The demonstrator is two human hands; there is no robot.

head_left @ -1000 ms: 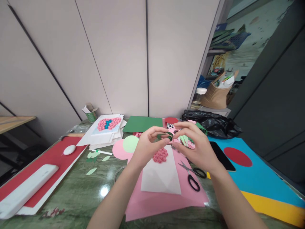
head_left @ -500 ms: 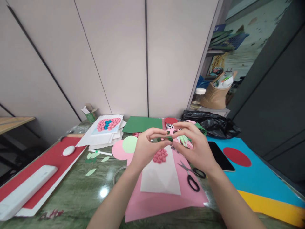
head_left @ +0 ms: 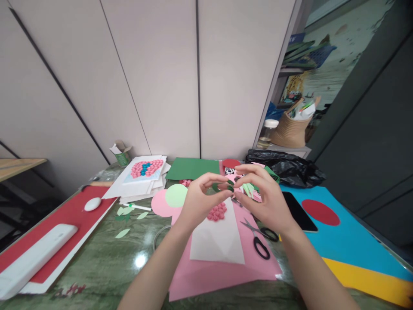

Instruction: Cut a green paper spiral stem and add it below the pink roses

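Note:
A small curved piece of dark green paper (head_left: pixel 230 187) is held up over the table between my hands. My left hand (head_left: pixel 203 198) pinches it from one side, thumb and fingers bent together around it. On the other side, the fingertips of my right hand (head_left: pixel 263 198) close on the same piece, largely hiding it. Below them lies a white sheet (head_left: pixel 217 243) with a cluster of pink paper roses (head_left: pixel 217 212) at its top, resting on pink paper (head_left: pixel 206 282). Black-handled scissors (head_left: pixel 260 241) lie partly spread beside the sheet, under my right wrist.
Green paper (head_left: pixel 193 168) lies at the back. Left are a rose picture (head_left: pixel 146 168), light green leaves (head_left: pixel 122 233), a white mouse (head_left: pixel 92 204) and a white device (head_left: pixel 38 256). Right are a black tablet (head_left: pixel 300 213), blue paper (head_left: pixel 358 241) and a black plastic bag (head_left: pixel 287 168).
The dark green paper has turned a little between my fingertips and now looks more curved. My hands stay in almost the same place.

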